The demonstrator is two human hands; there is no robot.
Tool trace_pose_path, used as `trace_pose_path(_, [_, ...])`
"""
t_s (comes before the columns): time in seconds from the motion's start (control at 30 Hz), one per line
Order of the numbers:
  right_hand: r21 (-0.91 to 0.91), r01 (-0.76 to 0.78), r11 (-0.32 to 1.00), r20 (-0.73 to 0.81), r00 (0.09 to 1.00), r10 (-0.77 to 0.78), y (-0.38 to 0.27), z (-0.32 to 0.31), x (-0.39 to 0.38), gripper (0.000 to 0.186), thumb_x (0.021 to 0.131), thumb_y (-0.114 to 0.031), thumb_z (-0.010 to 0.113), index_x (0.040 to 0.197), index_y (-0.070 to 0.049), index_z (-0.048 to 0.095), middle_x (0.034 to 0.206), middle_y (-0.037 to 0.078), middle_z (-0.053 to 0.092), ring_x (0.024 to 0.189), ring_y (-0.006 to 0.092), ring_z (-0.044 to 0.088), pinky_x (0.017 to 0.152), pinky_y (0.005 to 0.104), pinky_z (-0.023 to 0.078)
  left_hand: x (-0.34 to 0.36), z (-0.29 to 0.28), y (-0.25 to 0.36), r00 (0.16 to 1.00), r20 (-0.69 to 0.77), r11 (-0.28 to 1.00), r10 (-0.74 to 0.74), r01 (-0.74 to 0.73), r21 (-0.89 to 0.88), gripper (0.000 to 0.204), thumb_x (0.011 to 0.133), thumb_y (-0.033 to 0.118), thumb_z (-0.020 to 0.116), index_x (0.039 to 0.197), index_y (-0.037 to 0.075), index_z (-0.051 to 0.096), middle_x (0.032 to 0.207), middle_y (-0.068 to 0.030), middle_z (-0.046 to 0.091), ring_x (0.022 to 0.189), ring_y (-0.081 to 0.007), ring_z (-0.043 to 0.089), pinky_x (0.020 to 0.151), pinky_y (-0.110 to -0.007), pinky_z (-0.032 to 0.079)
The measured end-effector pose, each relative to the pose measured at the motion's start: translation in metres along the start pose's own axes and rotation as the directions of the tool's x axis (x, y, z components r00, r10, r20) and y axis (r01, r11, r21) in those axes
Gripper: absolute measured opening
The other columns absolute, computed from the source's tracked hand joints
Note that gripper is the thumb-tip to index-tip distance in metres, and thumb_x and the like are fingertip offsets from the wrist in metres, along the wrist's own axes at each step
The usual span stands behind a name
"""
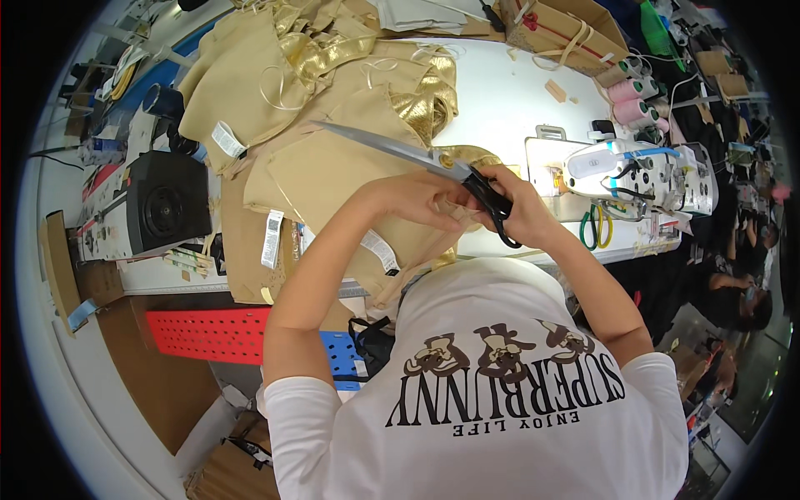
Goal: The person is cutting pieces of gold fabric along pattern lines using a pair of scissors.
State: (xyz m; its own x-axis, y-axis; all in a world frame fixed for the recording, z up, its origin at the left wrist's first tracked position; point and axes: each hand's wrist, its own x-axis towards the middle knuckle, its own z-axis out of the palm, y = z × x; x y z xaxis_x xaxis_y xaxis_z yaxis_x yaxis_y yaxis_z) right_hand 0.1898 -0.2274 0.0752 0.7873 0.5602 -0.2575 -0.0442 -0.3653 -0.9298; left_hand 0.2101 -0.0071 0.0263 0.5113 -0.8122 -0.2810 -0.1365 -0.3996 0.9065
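My right hand is closed around the black handles of large silver fabric scissors, whose long blades point left over the cloth. Just left of it, my left hand has curled fingers on a pinched edge of beige fabric. Beneath both hands lie several beige cloth pieces with white labels and shiny gold parts. A further pile of beige and gold pieces with thin pale ties lies at the back left of the white table.
A white sewing machine stands at the right, with green- and yellow-handled scissors and pink thread cones. A cardboard box is at the back right, a black machine at left, red perforated board below. Co-workers sit far right.
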Motion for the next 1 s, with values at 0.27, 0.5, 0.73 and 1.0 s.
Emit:
trace_pose_path(0.27, [-0.057,0.005,0.998,0.033,0.999,-0.003,-0.007,0.006,0.021,0.063,0.068,-0.006,0.080,0.120,0.000,0.044,0.088,0.005,0.062,0.082,0.0103,0.058,0.073,0.0246,0.047,-0.020,-0.015,0.017,0.982,-0.168,0.994,-0.085,0.095,0.054,0.053,0.070,0.043,0.074,0.105,0.005,0.065,0.108,-0.0139,0.062,0.109,-0.0244,0.055,0.091,-0.032,0.042])
trace_pose_path(0.5, [-0.059,0.009,0.998,0.086,0.996,-0.004,-0.031,0.012,0.040,0.058,0.069,-0.004,0.079,0.117,-0.004,0.046,0.083,0.002,0.061,0.078,0.0082,0.056,0.072,0.0221,0.046,-0.071,-0.042,0.002,0.871,-0.376,0.747,0.317,0.016,0.665,0.040,0.066,0.038,0.079,0.082,0.004,0.066,0.088,-0.0056,0.061,0.084,-0.0164,0.056,0.070,-0.030,0.042])
trace_pose_path(0.73, [-0.039,0.057,0.998,0.196,0.980,-0.048,-0.085,-0.003,0.044,0.055,0.067,0.001,0.078,0.113,-0.004,0.048,0.076,-0.003,0.054,0.068,0.0049,0.047,0.063,0.0197,0.040,-0.098,-0.043,0.044,0.918,-0.293,0.721,-0.268,-0.010,-0.693,0.030,0.087,0.030,0.063,0.101,0.004,0.062,0.082,0.0061,0.055,0.079,-0.0032,0.046,0.066,-0.020,0.039])
trace_pose_path(1.0, [-0.064,0.022,0.998,0.173,0.985,-0.010,-0.075,0.015,0.060,0.055,0.066,0.001,0.078,0.112,-0.004,0.048,0.072,-0.004,0.053,0.064,0.0034,0.044,0.060,0.0177,0.038,-0.085,-0.023,0.026,0.895,-0.369,0.812,-0.251,-0.013,-0.584,0.021,0.087,0.021,0.063,0.099,0.005,0.059,0.087,0.0029,0.056,0.083,-0.0036,0.049,0.073,-0.022,0.042])
